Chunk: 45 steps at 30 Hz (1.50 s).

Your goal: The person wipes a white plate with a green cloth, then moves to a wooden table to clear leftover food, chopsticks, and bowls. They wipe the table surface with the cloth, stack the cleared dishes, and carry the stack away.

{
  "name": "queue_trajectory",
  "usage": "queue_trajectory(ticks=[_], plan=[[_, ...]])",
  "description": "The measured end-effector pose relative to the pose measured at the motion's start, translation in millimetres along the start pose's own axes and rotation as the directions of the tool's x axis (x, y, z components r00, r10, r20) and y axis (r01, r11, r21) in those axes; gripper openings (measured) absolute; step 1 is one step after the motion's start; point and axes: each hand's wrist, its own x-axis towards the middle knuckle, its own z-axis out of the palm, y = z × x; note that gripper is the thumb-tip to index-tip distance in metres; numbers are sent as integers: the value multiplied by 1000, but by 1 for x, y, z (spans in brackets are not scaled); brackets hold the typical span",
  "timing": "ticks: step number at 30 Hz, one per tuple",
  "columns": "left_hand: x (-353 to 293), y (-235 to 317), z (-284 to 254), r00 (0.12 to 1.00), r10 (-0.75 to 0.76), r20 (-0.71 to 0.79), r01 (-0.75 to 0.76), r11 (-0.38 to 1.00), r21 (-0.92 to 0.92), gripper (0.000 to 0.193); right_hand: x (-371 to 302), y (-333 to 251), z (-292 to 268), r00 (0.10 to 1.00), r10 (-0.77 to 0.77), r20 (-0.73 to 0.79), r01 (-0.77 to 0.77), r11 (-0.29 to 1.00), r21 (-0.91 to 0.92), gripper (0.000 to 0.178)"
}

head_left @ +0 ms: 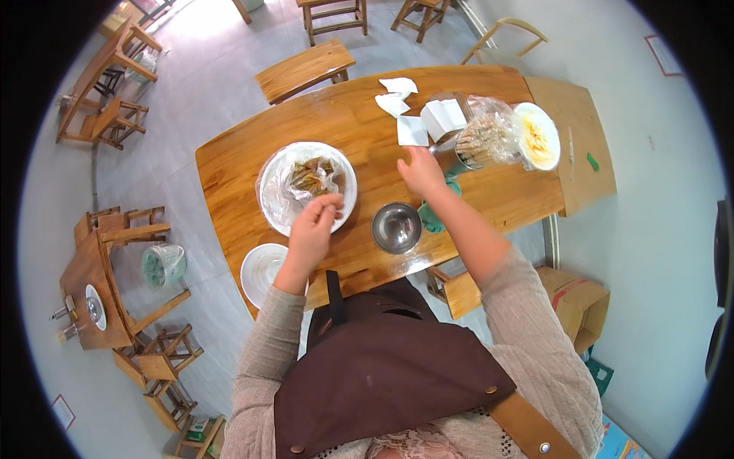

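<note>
Fingers of the left hand (pixel 313 229) pinch the plastic wrap (pixel 284 191) on the plate (pixel 269 210). The right hand (pixel 420 172) rests closed beside the napkin (pixel 411 131), well apart on the bench (pixel 359 122).

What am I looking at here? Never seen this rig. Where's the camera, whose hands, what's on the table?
There is no machine: a person works with two bare hands. The single picture comes from a fisheye camera worn on the person's head and looking down, so straight edges bend near the rim.

The left hand is at the edge of a plastic-lined plate holding food scraps. The right hand reaches toward a metal holder of chopsticks, touching or nearly touching it.

On the wooden table there are also a steel bowl, an empty white plate, paper napkins and a plate of food at the far right. Whether either hand actually grips something is unclear.
</note>
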Motion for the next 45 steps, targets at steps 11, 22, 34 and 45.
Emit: queue_trajectory(ticks=[11, 22, 34, 45], plan=[[-96, -8, -14, 936, -288, -203, 251, 950, -188, 26, 206, 22, 53, 975, 107, 196, 11, 853, -522, 54], [-126, -31, -95, 851, -208, -482, 117, 970, -213, 26, 119, -66, 59, 996, -53, 69, 17, 895, 445, 41], [-160, -57, -102, 780, -281, -560, 162, 954, -254, 26, 226, -71, 154, 965, -241, 105, 262, 902, -343, 20], [-144, -57, -122, 755, -151, -637, 65, 985, -157, 25, 110, -95, 73, 957, 7, 289, -115, 927, 357, 32]])
